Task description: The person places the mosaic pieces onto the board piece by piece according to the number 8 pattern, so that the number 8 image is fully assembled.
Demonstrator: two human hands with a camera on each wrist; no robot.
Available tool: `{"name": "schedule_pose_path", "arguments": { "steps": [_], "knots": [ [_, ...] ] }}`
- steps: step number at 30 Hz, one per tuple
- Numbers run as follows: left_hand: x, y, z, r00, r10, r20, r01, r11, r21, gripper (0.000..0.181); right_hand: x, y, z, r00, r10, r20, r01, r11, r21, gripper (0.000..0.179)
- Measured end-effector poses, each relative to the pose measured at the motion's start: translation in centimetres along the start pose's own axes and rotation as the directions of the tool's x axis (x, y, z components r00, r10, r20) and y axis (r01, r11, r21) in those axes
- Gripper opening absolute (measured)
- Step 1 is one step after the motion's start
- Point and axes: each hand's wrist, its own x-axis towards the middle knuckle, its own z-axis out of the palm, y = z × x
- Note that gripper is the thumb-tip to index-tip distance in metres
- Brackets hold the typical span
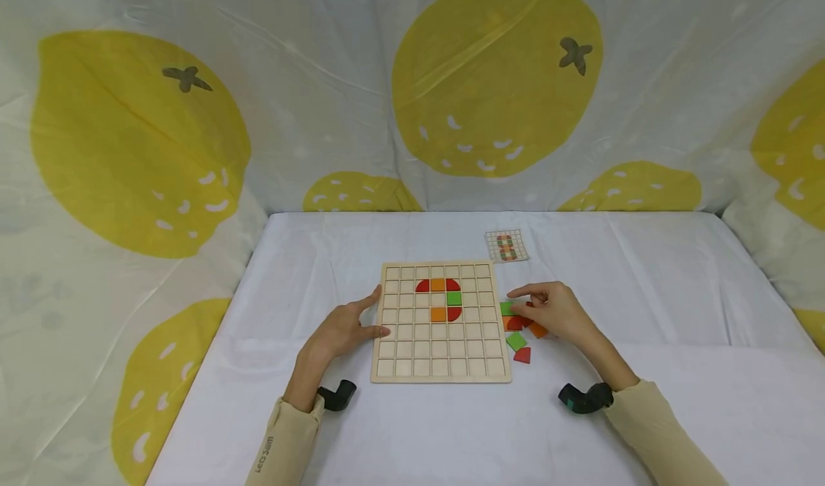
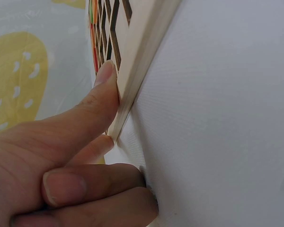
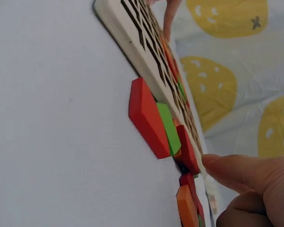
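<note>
Card (image 1: 507, 246) lies beyond board (image 1: 422, 367) and tiles (image 1: 516, 341); left grip (image 1: 341, 328) holds board, right grip (image 1: 556, 311) unclear.

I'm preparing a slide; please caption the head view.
Left hand touches the gridded board; right hand is at colored pieces beside it.

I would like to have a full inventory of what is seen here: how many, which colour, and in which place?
Table: 1, white-covered, beneath the items
Fruit-print cloth: count unclear, pale with yellow fruits, behind and beside
Grid board: 1, pale wood colour, centre
Pieces in the grid: 6, three red, two orange, one green, upper half
Loose pieces: several, partly hidden, red, green, orange, right of board
Pattern card: 1, pale with coloured print, beyond board's far-right corner
Wrist devices: 2, black, one per wrist
Sleeves: 2, beige, forearms
Left hand: 1, bare, touching board's left edge
Right hand: 1, bare, at loose pieces
</note>
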Motion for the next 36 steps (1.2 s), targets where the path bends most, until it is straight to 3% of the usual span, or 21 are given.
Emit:
{"name": "schedule_pose_path", "arguments": {
  "steps": [12,24,36],
  "knots": [
    [0.18,-0.17,0.01,1.000,0.011,-0.009,-0.011,1.000,0.022,0.087,0.01,0.89,0.11,1.000,-0.001,0.026,0.002,0.999,-0.036,0.027],
    [0.19,-0.14,0.07,1.000,-0.005,-0.012,0.005,0.999,0.033,0.087,0.28,0.92,0.23,0.997,0.009,-0.074,-0.015,0.997,-0.080,0.025],
    [0.18,-0.12,0.03,1.000,0.006,-0.012,-0.006,1.000,0.029,0.087,0.59,0.95,0.15,0.999,0.018,-0.046,-0.021,0.998,-0.062,0.034]
  ]
}}
